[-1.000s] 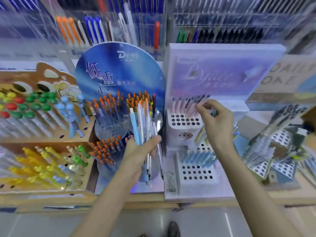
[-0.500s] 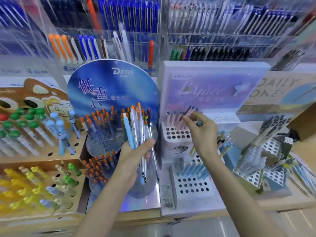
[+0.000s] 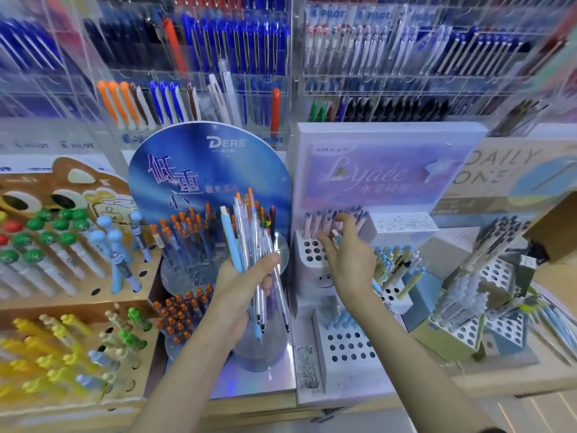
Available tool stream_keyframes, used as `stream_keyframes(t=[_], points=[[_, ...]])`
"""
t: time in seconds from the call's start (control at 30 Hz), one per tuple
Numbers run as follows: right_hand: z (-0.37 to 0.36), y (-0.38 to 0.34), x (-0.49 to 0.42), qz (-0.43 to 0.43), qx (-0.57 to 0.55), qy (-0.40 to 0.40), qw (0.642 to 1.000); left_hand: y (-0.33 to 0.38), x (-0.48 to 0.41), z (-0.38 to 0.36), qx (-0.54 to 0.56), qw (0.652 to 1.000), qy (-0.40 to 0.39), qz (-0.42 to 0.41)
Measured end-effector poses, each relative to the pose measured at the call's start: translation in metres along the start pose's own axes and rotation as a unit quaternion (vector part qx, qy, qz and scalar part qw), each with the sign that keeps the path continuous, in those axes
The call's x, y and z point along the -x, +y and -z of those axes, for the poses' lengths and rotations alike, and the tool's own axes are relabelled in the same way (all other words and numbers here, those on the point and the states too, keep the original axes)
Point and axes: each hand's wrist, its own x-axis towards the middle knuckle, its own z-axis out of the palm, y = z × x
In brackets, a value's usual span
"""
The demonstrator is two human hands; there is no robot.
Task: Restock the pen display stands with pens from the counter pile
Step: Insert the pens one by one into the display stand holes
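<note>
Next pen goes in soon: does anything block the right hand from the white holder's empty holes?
Nothing visible: the right hand hovers directly over the white holder, whose front holes are bare; pastel pens stand only behind.
</note>
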Motion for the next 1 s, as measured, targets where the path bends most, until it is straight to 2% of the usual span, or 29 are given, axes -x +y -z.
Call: stream_keyframes(t=[0.13, 0.3, 0.37, 0.53, 0.7, 0.8, 0.9, 1.0], points=[[0.008, 0.000, -0.001, 0.019, -0.017, 0.009, 1.000, 0.000, 0.002, -0.001, 0.003, 1.000, -0.005, 0.000], [0.024, 0.000, -0.011, -0.022, -0.169, -0.016, 0.985, -0.002, 0.001, -0.003, 0.000, 1.000, -0.007, 0.008], [0.026, -0.001, -0.016, -0.017, -0.163, -0.025, 0.986, -0.004, 0.001, -0.004, 0.006, 1.000, -0.006, 0.014], [0.024, -0.001, -0.020, 0.057, -0.055, -0.006, 0.997, -0.007, 0.000, -0.005, 0.005, 1.000, -0.002, 0.017], [0.028, 0.003, -0.024, 0.089, -0.068, -0.013, 0.994, -0.008, 0.000, -0.005, 0.010, 1.000, -0.005, 0.017], [0.030, 0.002, -0.024, 0.072, -0.064, -0.036, 0.995, -0.007, 0.001, -0.007, 0.011, 1.000, -0.006, 0.014], [0.035, -0.001, -0.012, 0.023, -0.150, -0.068, 0.986, -0.007, 0.003, -0.006, 0.012, 1.000, -0.003, 0.019], [0.038, -0.001, 0.009, -0.001, -0.282, -0.125, 0.951, -0.008, 0.006, -0.001, 0.013, 1.000, 0.009, 0.020]])
